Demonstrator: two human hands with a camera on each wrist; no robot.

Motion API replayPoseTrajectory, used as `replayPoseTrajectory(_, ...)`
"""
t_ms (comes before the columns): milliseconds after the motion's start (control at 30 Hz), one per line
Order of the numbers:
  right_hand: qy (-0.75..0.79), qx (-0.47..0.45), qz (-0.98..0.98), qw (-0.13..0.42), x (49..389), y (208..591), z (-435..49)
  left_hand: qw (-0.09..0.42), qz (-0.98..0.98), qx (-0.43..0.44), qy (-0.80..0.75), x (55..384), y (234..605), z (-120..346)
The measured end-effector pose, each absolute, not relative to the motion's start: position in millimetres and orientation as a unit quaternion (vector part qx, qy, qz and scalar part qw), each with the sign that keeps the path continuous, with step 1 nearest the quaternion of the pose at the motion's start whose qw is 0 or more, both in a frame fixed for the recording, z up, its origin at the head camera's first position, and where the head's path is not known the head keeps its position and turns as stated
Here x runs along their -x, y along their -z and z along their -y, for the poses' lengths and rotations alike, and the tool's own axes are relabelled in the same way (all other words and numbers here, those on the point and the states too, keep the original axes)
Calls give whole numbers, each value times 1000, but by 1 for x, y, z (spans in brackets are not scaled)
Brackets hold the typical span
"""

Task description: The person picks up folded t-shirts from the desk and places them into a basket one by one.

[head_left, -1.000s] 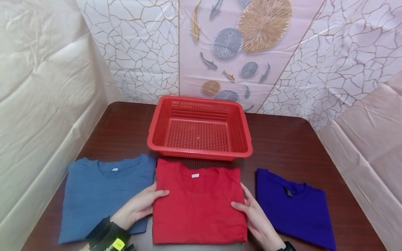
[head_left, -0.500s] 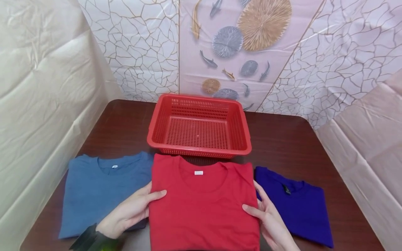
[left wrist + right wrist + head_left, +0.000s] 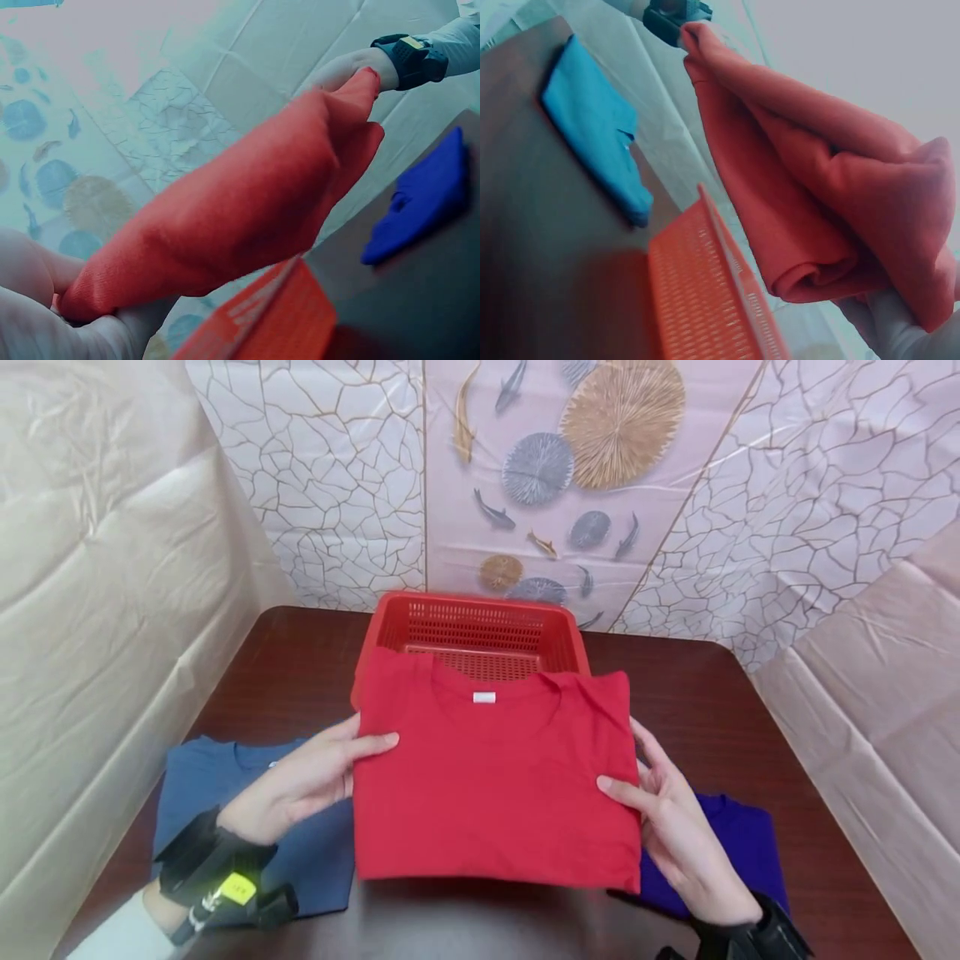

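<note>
A folded red T-shirt (image 3: 495, 785) with a white neck label is held up off the table between both hands. My left hand (image 3: 303, 777) grips its left side, thumb on top and fingers beneath. On the right side my right hand (image 3: 675, 822) pinches it the same way. The shirt's collar end overlaps the front of a red plastic basket (image 3: 480, 618) in the head view. Both wrist views show the shirt's folded underside sagging between the hands, with the basket (image 3: 705, 292) below it.
A folded blue T-shirt (image 3: 315, 860) lies on the dark wood table (image 3: 300, 652) at the left, partly behind my left arm. A folded purple T-shirt (image 3: 750, 843) lies at the right, partly hidden by my right hand. Patterned sheets (image 3: 337, 468) enclose the table.
Both hands have lifted the red T-shirt off the table and carried it up and forward, so it covers the basket's front part. The basket and the other two shirts stay in place.
</note>
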State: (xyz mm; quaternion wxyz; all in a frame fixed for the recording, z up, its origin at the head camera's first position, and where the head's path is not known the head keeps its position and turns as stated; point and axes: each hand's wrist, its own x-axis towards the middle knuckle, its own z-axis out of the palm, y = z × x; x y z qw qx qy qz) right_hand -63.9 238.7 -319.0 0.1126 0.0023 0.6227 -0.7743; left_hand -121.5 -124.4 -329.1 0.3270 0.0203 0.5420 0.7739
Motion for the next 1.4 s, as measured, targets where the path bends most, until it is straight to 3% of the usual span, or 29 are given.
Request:
replayPoseTrajectory(367, 765, 10, -637, 96, 147, 299, -237, 316, -522, -3, -792, 200, 304, 121)
replayPoseTrajectory(800, 747, -64, -653, 106, 251, 331, -221, 260, -575, 87, -771, 290, 335, 108)
replayPoseTrajectory(1100, 690, -77, -707, 135, 276, 366, -214, 270, -614, 124, -731, 307, 362, 95)
replayPoseTrajectory(1400, 642, -92, -743, 167, 274, 377, -211, 275, -671, 110, -679, 309, 372, 85)
